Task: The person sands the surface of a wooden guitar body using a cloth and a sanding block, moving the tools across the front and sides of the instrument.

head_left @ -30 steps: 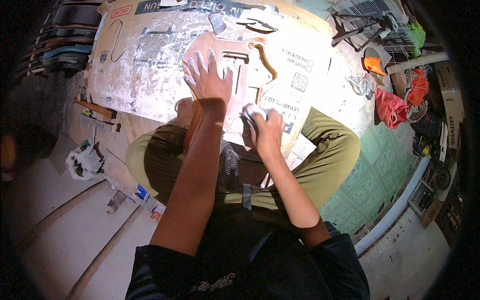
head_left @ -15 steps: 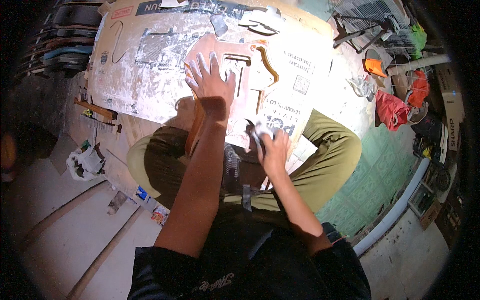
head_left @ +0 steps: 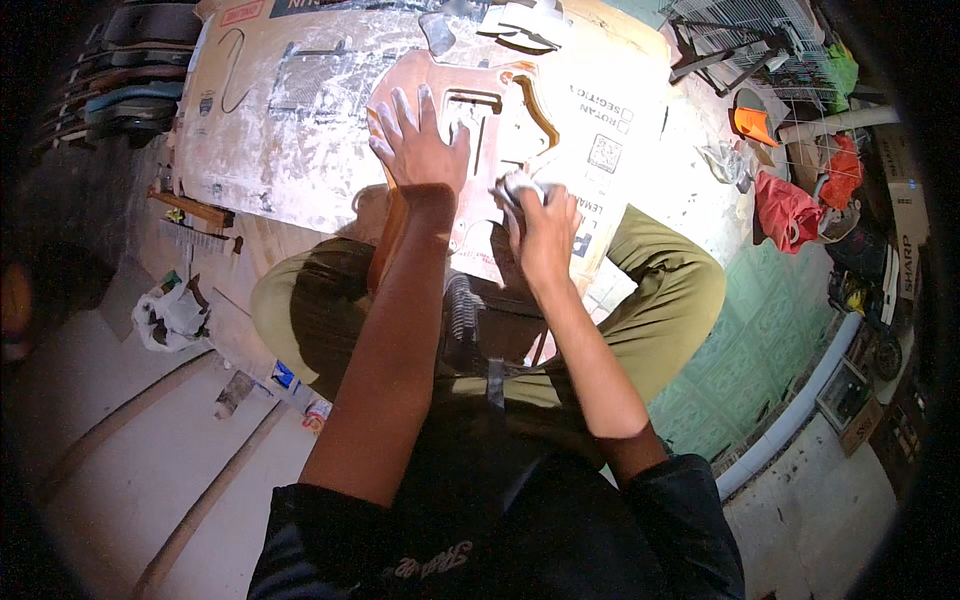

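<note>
An electric guitar body (head_left: 410,72), wooden with pinkish faces, cut-out cavities and orange-brown edges, lies on the cardboard sheet (head_left: 235,165) in front of my legs. My left hand (head_left: 420,150) presses flat on its upper left part, fingers spread and dusted white. Closed round a folded grey-white piece that looks like sandpaper (head_left: 516,187), my right hand (head_left: 546,225) is at the body's right edge, just below the deep curved cutaway. Its fingers hide part of the piece.
Beyond the body lie a grey scrap (head_left: 437,33) and a white-and-dark object (head_left: 525,25). Several guitar bodies (head_left: 140,75) are stacked at the far left. Red cloth-like bundles (head_left: 785,210) and a wire rack (head_left: 745,40) stand at the right.
My right hand has moved forward along the guitar body's right side with the sandpaper. My left hand stays pressed on the body. The view has tilted slightly.
</note>
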A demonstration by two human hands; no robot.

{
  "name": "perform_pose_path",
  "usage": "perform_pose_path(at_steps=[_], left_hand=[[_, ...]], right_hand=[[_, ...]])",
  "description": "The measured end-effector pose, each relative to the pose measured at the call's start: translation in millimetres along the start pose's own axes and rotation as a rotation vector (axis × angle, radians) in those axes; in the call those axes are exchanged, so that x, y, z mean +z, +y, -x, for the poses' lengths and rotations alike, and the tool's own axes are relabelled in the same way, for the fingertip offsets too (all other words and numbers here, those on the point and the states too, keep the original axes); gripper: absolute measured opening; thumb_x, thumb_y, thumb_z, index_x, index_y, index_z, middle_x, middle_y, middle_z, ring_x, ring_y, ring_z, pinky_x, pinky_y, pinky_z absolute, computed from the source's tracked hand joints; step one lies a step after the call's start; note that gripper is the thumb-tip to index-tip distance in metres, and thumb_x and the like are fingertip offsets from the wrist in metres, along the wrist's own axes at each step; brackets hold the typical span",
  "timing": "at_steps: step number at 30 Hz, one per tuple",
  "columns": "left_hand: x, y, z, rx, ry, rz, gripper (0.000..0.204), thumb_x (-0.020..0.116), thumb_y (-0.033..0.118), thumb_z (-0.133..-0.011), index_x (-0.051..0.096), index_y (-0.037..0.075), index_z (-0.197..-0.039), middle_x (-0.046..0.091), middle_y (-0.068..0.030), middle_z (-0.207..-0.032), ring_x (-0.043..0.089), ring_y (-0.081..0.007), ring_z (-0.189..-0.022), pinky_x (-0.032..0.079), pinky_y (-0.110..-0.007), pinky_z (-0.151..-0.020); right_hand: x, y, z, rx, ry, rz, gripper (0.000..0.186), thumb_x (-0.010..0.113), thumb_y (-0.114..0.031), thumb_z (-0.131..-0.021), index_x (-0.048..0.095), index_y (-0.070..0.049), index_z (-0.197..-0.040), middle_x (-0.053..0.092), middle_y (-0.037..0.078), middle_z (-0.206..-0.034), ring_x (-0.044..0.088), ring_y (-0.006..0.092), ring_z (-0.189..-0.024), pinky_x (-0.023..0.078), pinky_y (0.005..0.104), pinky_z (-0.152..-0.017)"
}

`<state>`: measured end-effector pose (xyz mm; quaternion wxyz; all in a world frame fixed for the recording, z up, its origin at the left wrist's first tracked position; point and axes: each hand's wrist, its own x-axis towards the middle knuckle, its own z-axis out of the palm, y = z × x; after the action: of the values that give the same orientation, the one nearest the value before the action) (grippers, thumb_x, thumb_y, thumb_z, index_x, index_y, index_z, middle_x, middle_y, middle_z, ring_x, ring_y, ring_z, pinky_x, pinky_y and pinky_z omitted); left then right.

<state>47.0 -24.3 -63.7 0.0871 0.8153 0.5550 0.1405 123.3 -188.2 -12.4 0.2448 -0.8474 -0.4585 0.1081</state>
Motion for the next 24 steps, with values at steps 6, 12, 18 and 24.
perform_pose_path(at_steps=[6,12,18,24], left_hand=[[-1.3,-1.2,-2.2,-0.012,-0.028,0.010,0.077,0.066,0.046,-0.088,0.043,0.016,-0.155,0.029,-0.0195,-0.165,0.022,-0.0419,-0.153,0.018,-0.067,-0.119],[0.9,-3.8,1.3,0.021,0.021,0.034,0.075,0.067,0.044,-0.088,0.045,0.014,-0.154,0.031,-0.0214,-0.163,0.023,-0.0445,-0.152,0.019,-0.068,-0.118],[-8.0,5.8,-4.5,-0.040,-0.140,-0.033,0.078,0.063,0.049,-0.091,0.041,0.013,-0.157,0.023,-0.0197,-0.167,0.011,-0.0448,-0.155,0.013,-0.064,-0.122],[0.0,-2.9,-2.6,-0.028,-0.074,-0.017,0.077,0.065,0.049,-0.089,0.043,0.017,-0.156,0.025,-0.0185,-0.167,0.017,-0.0413,-0.155,0.016,-0.065,-0.121]], right_hand=[[-3.8,17.2,54.7,-0.075,-0.075,0.002,0.023,0.073,-0.008,-0.081,0.067,-0.012,-0.103,0.052,0.020,-0.098,0.051,0.0390,-0.094,0.038,0.0477,-0.080],[-1.4,12.7,1.4,-0.023,0.010,-0.023,0.026,0.073,-0.009,-0.082,0.067,-0.011,-0.107,0.053,0.024,-0.100,0.052,0.0415,-0.095,0.041,0.0502,-0.081],[-5.6,24.1,20.3,-0.104,-0.059,0.044,0.023,0.071,-0.013,-0.082,0.067,-0.010,-0.105,0.053,0.024,-0.101,0.052,0.0423,-0.094,0.041,0.0513,-0.081],[-1.2,11.9,-3.9,0.008,0.023,0.046,0.019,0.068,-0.017,-0.089,0.068,-0.009,-0.106,0.054,0.026,-0.099,0.053,0.0419,-0.091,0.041,0.0513,-0.078]])
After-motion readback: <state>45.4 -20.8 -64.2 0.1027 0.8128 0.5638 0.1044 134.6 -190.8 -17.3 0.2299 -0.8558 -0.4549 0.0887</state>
